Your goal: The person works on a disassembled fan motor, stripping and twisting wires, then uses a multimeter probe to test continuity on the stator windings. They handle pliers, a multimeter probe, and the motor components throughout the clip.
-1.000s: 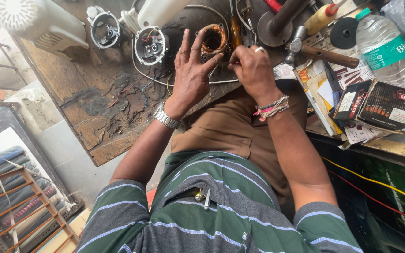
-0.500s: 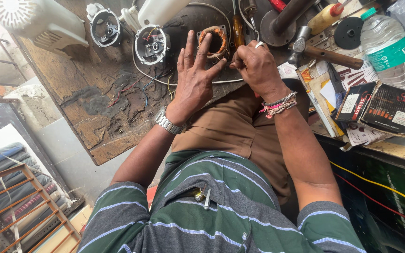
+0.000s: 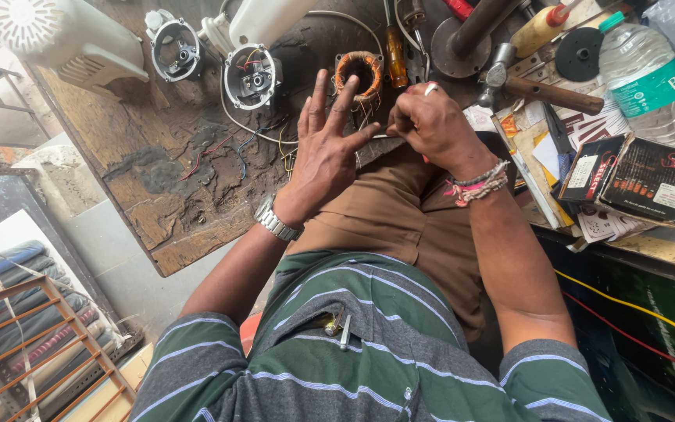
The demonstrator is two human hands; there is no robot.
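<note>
Copper-wound stator coil (image 3: 358,72) sits on the worn workbench (image 3: 158,180) edge, thin leads trailing toward the hands. Left hand (image 3: 326,156) just below it, fingers splayed apart; right hand (image 3: 429,125) curled shut, pinching a thin wire (image 3: 380,136) — screwdriver (image 3: 396,55) and hammer (image 3: 525,86) close by.

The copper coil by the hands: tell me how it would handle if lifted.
The copper coil looks densely wound, so probably heavy for its size. Its ring body likely stays stiff, while the loose wire leads below it would flop and could snag near the left hand.
</note>
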